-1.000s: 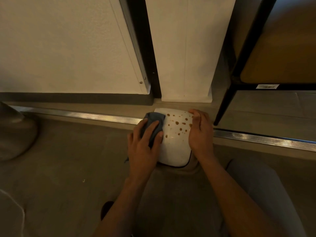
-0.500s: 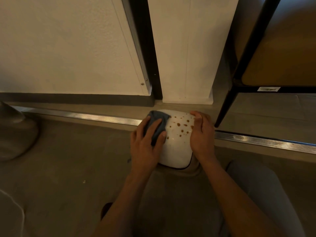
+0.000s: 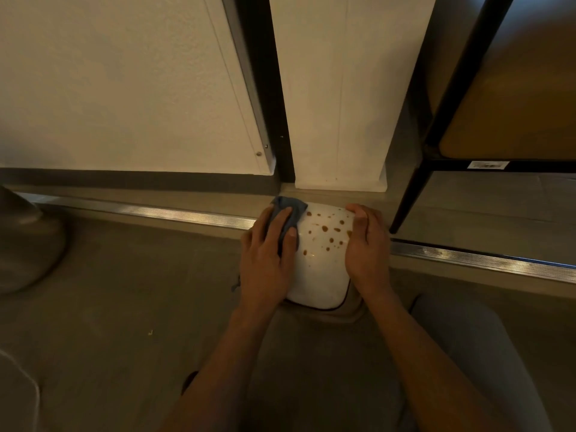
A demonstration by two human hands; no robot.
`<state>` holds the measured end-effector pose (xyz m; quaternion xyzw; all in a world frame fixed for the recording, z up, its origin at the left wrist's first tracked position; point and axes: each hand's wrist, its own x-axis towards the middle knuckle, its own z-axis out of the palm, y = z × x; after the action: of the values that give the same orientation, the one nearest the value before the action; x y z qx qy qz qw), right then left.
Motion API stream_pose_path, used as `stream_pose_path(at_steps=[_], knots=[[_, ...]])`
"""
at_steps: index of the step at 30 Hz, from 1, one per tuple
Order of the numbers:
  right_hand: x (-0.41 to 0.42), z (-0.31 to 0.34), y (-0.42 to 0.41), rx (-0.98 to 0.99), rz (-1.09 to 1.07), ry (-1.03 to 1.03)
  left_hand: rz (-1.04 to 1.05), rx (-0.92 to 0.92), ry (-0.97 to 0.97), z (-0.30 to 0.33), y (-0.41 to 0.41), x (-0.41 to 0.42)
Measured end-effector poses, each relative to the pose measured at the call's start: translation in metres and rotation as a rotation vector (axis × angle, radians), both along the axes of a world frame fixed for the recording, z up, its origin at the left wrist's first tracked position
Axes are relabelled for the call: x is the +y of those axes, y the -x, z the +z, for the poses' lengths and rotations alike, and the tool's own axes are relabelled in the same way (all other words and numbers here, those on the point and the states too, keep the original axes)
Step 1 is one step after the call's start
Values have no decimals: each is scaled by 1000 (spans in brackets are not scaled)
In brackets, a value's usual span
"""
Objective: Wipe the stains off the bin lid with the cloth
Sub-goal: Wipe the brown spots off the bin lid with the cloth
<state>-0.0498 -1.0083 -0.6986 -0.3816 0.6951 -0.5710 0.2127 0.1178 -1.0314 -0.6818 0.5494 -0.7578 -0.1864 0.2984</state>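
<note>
Nearest to me I see two bare forearms reaching forward over a grey-clad knee (image 3: 486, 353) on the right. One white bin lid (image 3: 318, 275) sits on the floor just ahead, low in the middle of the view, with a thin dark rim showing along its near edge. It is glossy, rounded at the corners and slightly domed.

My left hand (image 3: 268, 260) lies on the lid's left side with fingers stretched out fairly straight, pressing one blue-grey cloth (image 3: 288, 210) flat against the far left corner; part of the cloth bunches out past the fingertips. My right hand (image 3: 367, 247) wraps the lid's right edge, fingers curled over its far right corner, holding it.

Between the two hands I count roughly fifteen brown stains (image 3: 325, 228), round drops of mixed size scattered across the far half of the lid; the smallest are hard to tell apart. The near half looks plain white.

Beyond the lid runs one ribbed metal floor strip (image 3: 162, 210), left to right. Behind it stand one pale wall panel (image 3: 124, 88), one white post (image 3: 339, 104) and one black-framed shelf unit (image 3: 442, 141) at the right. One rounded grey object (image 3: 25, 244) sits at the far left; I cannot tell what it is.
</note>
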Motion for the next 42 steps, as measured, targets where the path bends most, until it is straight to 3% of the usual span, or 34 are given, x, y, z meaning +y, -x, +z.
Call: stream_pose_path(at_steps=[3,6,9,12,14,17,21,25,27,30,33,36,39,42], knots=[[0,1,1,10,7,-9,26,58,-98,0,-3,-19],[0,1,1,0,3,-9,25,-32,-219,17,10,-60],[1,1,0,-7,-7,-10,-108,-211,-141,27,24,-68],[0,1,-2,15,-13,-3,-185,-178,-32,20,13,-65],[0,1,-1,17,-8,-7,-196,-118,-129,15,6,-74],[0,1,0,13,-10,-14,-186,-176,-296,21,18,-96],[0,2,-1,3,-26,-12,-293,-353,-197,31,36,-99],[-1,0,-1,2,-21,-26,-369,-181,-99,25,13,-85],[-1,1,-1,5,-18,-24,-305,-118,-199,24,9,-92],[0,3,-1,7,-12,-19,-246,-223,-357,29,28,-104],[1,5,-1,-8,-15,-26,-301,-288,-180,31,39,-92],[0,4,-3,1,-21,-19,-344,-223,-31,22,18,-79],[-1,3,-2,4,-18,-22,-270,-176,-172,21,12,-88],[-1,2,0,-20,-13,-34,-211,-257,-277,27,32,-97]])
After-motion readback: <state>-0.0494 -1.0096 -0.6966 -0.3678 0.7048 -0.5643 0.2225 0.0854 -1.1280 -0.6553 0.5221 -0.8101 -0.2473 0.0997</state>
